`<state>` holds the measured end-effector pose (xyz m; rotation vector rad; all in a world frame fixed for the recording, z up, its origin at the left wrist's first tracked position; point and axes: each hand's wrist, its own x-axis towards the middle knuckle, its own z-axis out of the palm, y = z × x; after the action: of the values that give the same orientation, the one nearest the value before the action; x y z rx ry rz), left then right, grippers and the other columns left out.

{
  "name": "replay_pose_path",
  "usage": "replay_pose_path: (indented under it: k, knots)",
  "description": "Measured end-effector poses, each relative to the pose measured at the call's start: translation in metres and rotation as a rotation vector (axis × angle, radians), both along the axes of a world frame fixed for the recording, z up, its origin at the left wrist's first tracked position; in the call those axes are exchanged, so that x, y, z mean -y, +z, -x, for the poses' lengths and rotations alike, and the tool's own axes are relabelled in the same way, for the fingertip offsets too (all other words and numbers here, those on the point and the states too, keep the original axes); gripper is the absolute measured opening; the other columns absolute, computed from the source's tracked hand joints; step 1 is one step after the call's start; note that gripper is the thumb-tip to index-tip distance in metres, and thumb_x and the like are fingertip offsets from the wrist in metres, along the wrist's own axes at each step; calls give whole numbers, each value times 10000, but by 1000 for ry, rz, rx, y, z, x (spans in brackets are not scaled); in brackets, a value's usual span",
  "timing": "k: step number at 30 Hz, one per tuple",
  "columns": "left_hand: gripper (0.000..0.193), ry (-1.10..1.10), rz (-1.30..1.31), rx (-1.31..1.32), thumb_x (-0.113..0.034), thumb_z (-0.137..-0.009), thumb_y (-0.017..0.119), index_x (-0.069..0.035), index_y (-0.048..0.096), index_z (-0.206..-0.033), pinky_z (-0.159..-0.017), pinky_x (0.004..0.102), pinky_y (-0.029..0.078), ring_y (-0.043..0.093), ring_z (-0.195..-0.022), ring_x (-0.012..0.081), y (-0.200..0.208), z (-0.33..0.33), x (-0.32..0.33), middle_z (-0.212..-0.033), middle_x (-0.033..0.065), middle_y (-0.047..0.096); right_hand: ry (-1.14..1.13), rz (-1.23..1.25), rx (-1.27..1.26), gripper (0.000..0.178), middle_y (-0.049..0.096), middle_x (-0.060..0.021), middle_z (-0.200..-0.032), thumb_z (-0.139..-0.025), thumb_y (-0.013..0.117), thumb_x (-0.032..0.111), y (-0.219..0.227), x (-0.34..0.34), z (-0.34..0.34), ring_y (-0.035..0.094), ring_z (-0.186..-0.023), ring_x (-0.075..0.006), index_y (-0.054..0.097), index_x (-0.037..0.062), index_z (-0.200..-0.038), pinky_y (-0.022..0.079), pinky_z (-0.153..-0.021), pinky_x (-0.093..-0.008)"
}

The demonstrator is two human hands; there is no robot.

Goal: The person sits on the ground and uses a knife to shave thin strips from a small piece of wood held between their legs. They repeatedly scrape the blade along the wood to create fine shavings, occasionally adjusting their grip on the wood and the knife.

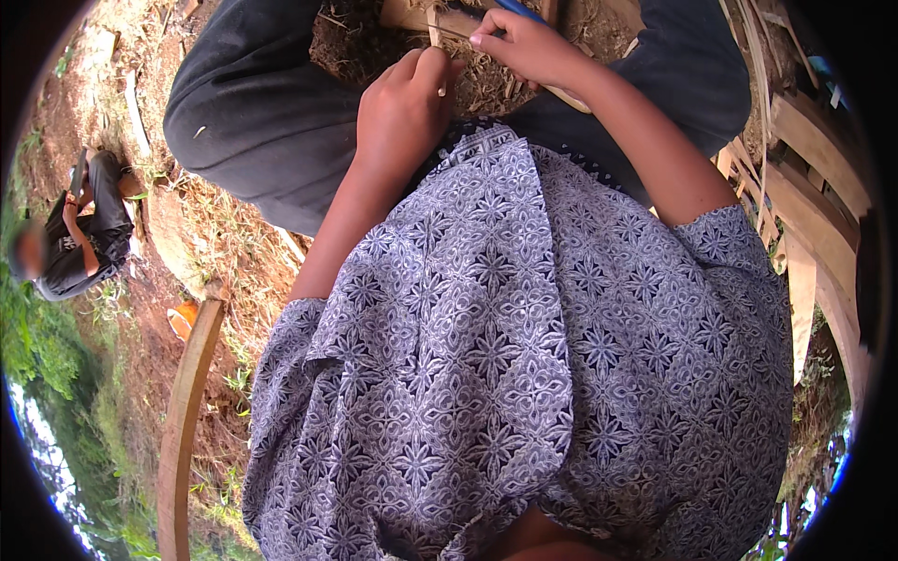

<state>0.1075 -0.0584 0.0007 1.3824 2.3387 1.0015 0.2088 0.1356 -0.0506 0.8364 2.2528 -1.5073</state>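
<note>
My left hand [404,105] is closed in a fist around a thin, pale wooden strip [433,28]. The strip's upper part stands out beyond my knuckles, and a small end of it shows below my fingers. My right hand [531,49] is closed on a knife, its thin dark blade [456,34] pointing left and reaching the strip. Beneath my right wrist a pale, rounded wooden piece [569,99] shows; whether it is the knife's handle I cannot tell. Both hands are between my bent knees, over ground littered with shavings.
A blue rod-like thing [520,10] lies just beyond my right hand, near a wooden board [402,14]. Curved planks and split strips [823,159] are piled at the right. A long beam [190,421] and an orange object [183,320] lie at the left, where another person [89,234] sits.
</note>
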Motion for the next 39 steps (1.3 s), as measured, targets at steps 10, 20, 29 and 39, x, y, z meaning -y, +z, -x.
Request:
replay_pose_path:
  k: [10, 20, 29, 39]
  knots:
    - [184, -106, -7, 53, -97, -927, 707, -56, 532, -889, -623, 483, 510, 650, -751, 395, 5, -3, -2, -832, 143, 638, 84, -428, -162, 169, 707, -161, -943, -911, 679, 264, -32, -8, 6, 689, -924, -356, 691, 96, -931, 543, -783, -462]
    - [163, -113, 27, 68, -87, -911, 709, -53, 549, -909, -647, 470, 524, 666, -772, 377, 8, -5, -2, -856, 137, 652, -100, -110, 119, 144, 739, -170, -964, -939, 623, 188, -67, -27, -6, 711, -917, -251, 693, 62, -952, 544, -789, -393]
    - [150, -120, -22, 76, -66, -891, 702, -56, 560, -938, -658, 472, 527, 666, -775, 374, 4, -4, -1, -847, 132, 638, 65, 77, 203, 305, 492, 37, -626, -1040, 595, 407, 9, -13, -7, 483, -473, -73, 591, 125, -1158, 412, -444, -272]
    - [201, -160, 47, 75, -36, -828, 709, -60, 584, -984, -698, 478, 536, 669, -826, 381, 3, -6, -2, -901, 139, 639, 114, -339, -143, 199, 701, -193, -939, -940, 675, 253, -33, -17, 4, 686, -922, -381, 671, 55, -924, 539, -798, -469]
